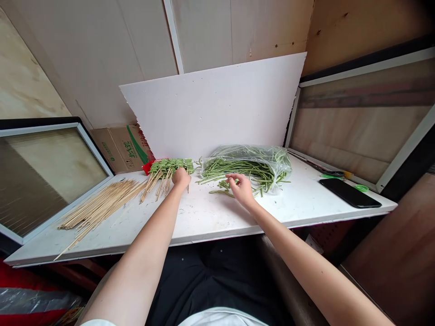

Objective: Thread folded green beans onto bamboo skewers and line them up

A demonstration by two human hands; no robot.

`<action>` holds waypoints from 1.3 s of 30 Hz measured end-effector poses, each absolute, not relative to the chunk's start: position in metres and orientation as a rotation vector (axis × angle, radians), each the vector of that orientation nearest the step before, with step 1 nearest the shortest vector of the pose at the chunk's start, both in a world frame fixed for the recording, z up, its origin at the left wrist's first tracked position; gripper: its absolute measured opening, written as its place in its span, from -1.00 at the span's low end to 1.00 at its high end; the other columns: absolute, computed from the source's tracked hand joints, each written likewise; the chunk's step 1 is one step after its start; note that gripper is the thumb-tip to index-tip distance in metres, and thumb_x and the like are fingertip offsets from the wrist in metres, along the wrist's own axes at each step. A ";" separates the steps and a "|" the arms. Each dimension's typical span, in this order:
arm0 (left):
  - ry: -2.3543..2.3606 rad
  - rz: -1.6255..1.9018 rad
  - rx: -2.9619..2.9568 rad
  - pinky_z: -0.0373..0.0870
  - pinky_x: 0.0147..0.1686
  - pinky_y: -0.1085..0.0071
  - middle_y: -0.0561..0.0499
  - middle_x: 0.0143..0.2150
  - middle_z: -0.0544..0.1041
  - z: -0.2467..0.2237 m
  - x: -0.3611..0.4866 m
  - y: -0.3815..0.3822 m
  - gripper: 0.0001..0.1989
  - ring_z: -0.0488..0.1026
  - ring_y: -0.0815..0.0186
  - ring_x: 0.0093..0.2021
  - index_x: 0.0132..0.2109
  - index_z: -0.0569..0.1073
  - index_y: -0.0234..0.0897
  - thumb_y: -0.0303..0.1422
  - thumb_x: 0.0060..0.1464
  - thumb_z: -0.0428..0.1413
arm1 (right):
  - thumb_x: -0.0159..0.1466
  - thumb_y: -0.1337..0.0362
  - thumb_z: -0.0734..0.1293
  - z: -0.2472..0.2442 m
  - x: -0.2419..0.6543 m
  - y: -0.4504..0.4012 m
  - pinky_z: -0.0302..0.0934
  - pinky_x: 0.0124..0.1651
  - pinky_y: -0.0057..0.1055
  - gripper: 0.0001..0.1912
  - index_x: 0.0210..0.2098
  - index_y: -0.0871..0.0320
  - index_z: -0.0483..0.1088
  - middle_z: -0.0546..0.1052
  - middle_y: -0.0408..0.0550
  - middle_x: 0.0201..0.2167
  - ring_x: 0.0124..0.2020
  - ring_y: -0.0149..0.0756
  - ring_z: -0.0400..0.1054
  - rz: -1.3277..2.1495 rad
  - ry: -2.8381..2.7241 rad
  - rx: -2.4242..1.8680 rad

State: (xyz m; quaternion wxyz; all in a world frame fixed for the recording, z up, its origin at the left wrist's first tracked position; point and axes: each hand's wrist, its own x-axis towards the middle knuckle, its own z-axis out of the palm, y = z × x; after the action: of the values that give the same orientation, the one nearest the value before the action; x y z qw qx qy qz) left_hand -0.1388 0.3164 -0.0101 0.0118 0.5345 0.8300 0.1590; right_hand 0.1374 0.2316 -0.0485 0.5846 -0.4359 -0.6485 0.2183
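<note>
My left hand (181,177) is closed at the right end of a pile of skewered green beans (166,165), apparently around a skewer; its fingertips are hidden behind the back of the hand. Bare stick ends of the skewers point toward me. My right hand (242,189) hovers over the white table with its fingers loosely curved and apart, and nothing shows between them. Just left of it, below the fingers, lie a few short bean pieces (222,192). Behind it, long green beans (234,168) spill out of a clear plastic bag (272,156).
Loose bamboo skewers (102,203) are spread on the left of the table (210,222). A black phone (350,193), scissors (331,172) and a green ring (361,188) lie at the right. A cardboard box (118,149) and a white board (217,108) stand at the back.
</note>
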 end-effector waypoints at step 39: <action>2.547 0.484 1.983 0.41 -0.24 0.32 -0.23 -0.24 0.64 -0.018 -0.141 0.282 -0.73 0.59 0.06 -0.18 -0.19 0.61 -0.30 -0.29 0.34 0.04 | 0.24 0.18 0.28 -0.006 0.210 0.250 0.39 -0.07 -0.23 -0.62 -0.13 0.24 0.64 0.69 0.08 -0.30 -0.21 -0.11 0.53 0.428 -1.249 -1.085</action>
State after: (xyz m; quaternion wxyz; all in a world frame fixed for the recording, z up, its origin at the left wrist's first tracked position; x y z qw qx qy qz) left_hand -0.1411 0.2818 -0.0179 -0.0610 0.6064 0.7789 0.1481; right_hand 0.2099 0.2501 -0.0058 0.6566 -0.4788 -0.5513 0.1888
